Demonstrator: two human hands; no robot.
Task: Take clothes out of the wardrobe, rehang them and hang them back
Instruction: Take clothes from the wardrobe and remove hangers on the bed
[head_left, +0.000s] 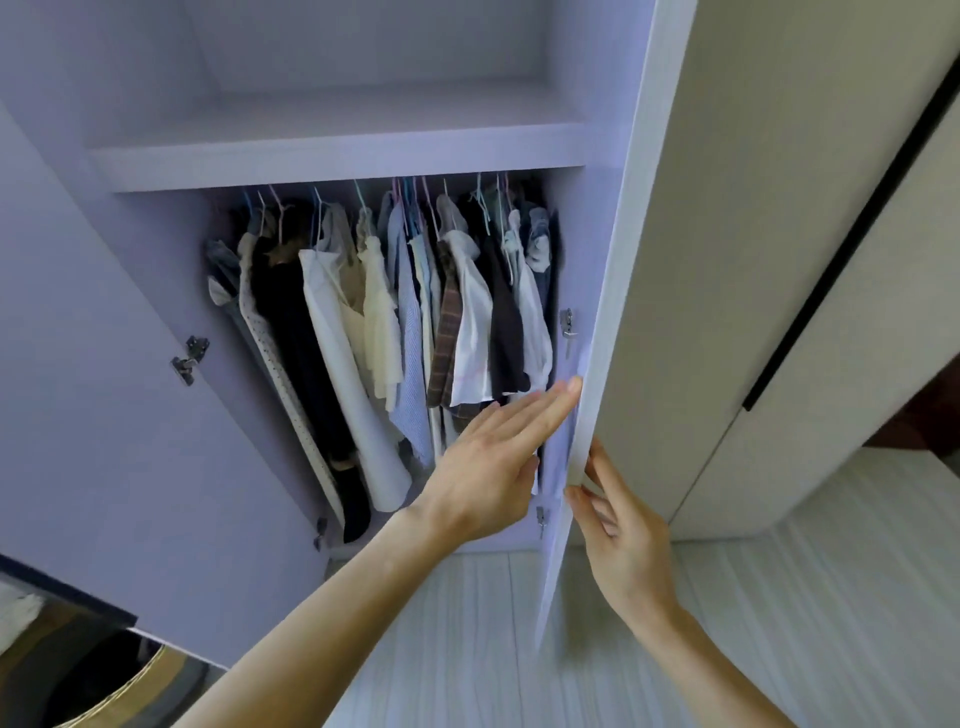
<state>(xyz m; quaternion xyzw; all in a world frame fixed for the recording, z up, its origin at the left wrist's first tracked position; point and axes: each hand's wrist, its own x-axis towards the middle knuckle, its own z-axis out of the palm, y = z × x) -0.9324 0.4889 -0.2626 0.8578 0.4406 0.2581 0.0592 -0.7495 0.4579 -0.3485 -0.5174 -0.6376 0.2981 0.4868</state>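
The wardrobe (571, 249) stands open, and the clothes (374, 312) are all inside it, packed close together on thin coloured hangers (358, 192) below the shelf (337, 161). Among them are a long white garment (337, 353), a dark one (291, 322) to its left, a brown checked piece (447, 332) and a pale striped shirt (410, 364). None of them is held. The left hand (493, 457) reaches in with its fingers straight and together, released, its fingertips touching the inner side of the right door (675, 260) just beside the hem of the rightmost clothes. The right hand (623, 530) grasps that door's front edge lower down, thumb at the edge and fingers lying along the outer face. The left door (78, 364) is swung wide, its hinge (189, 358) showing. Pale striped floor (467, 623) lies below
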